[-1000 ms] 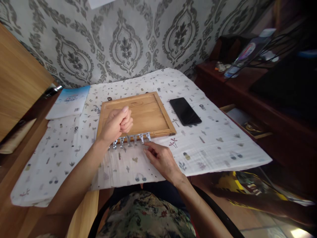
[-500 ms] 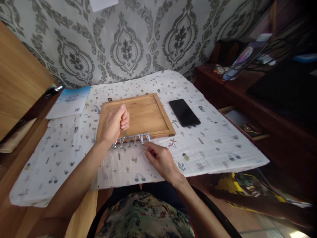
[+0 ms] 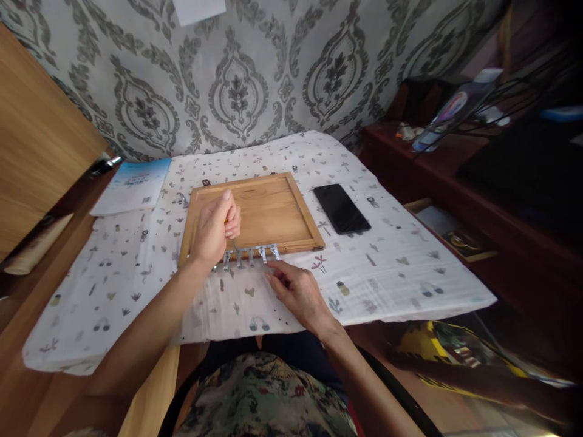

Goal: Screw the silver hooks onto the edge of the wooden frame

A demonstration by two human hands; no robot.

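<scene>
A shallow-framed wooden board (image 3: 268,209) lies on the cloth-covered table. Along its near edge runs a silvery metal hook rail (image 3: 251,256) with several hooks. My left hand (image 3: 214,230) is a fist above the board's left part, wrapped around a screwdriver (image 3: 235,245); the handle is mostly hidden, and the thin shaft points down to the rail. At the rail's right end, my right hand (image 3: 300,294) has its thumb and forefinger closed at a hook, the other fingers curled. How firmly it grips there is hard to see.
To the board's right lies a black phone (image 3: 341,208). A blue-and-white booklet (image 3: 132,187) rests at the table's far left. Beyond the right edge, a dark red desk (image 3: 449,158) carries a bottle (image 3: 450,112) and cables. A patterned curtain (image 3: 241,79) hangs behind.
The view has shifted slightly. Both hands stay at the rail in nearly the same poses; the yellow of the screwdriver handle shows less now.
</scene>
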